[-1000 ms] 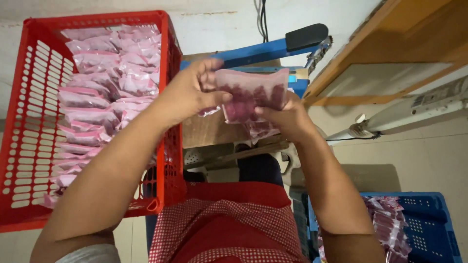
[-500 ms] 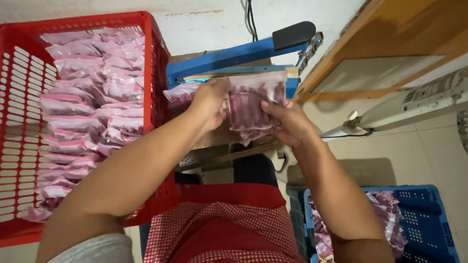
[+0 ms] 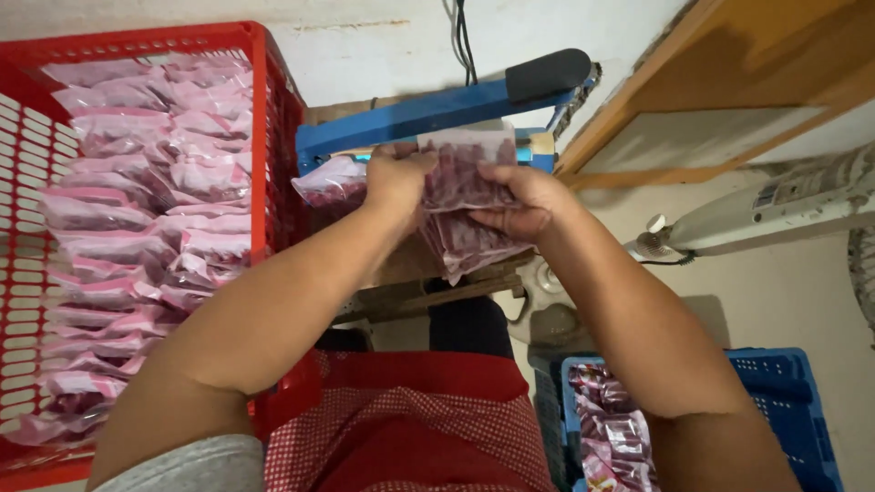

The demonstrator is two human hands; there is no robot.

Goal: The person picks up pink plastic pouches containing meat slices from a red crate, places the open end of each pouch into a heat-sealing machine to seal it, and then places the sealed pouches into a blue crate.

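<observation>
Pale wall and floor; blue sealer (image 3: 437, 105) on a wooden counter (image 3: 401, 260), pouch at its jaw.
Left hand (image 3: 396, 178) and right hand (image 3: 519, 196) are both clamped on a clear pouch (image 3: 460, 173) of dark red pieces, its top edge at the sealer's bar. Left of the sealer, a red crate (image 3: 273, 109) is nearly full of pouches; below right of it, a blue crate (image 3: 793, 410) holds fewer. By this, the work looks well along.

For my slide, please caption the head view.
Both hands, left hand and right hand, hold a clear bag at a blue sealer.
</observation>
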